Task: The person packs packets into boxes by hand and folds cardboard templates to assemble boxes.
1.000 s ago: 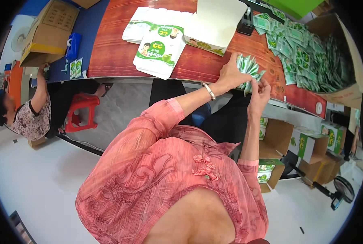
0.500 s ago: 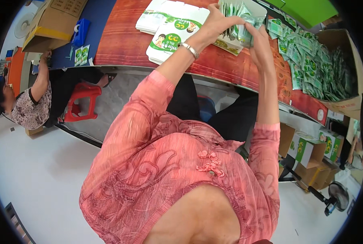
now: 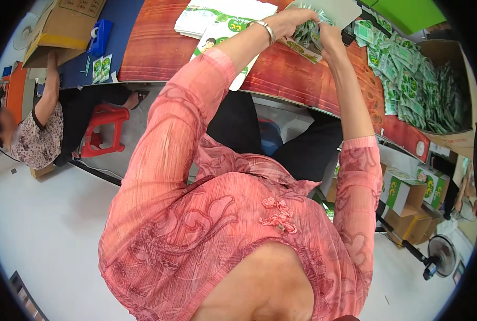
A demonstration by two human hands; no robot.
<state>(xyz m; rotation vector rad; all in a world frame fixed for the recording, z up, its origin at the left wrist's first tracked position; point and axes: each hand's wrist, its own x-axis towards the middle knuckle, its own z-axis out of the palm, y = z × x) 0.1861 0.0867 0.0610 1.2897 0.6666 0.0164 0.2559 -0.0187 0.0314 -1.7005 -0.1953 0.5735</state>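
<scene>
An open white carton [image 3: 302, 51] with green print stands at the far side of the red wood-patterned table, its white flap [image 3: 339, 12] raised. Small green-and-white sachets [image 3: 309, 35] stand packed upright inside it. My left hand [image 3: 293, 22], with a silver bracelet at the wrist, reaches over the carton's left side with bent fingers on the sachets. At the right side, my right hand [image 3: 332, 41] has its fingers closed at the sachets' edge. The fingertips of both hands are partly hidden. Flat white-and-green cartons [image 3: 217, 33] lie stacked left of the carton, partly behind my left forearm.
A large cardboard box [image 3: 466, 88] at the right spills many sachets [image 3: 404, 80] onto the table [image 3: 302, 80]. At the left, a person [image 3: 40, 134] reaches into another cardboard box [image 3: 67, 27] near a blue tape dispenser [image 3: 100, 38]. A red stool [image 3: 105, 128] stands below.
Both hands have moved lower among the sachets and carton, and my left forearm now covers more of the stacked cartons. The person at the left has put a hand into the cardboard box.
</scene>
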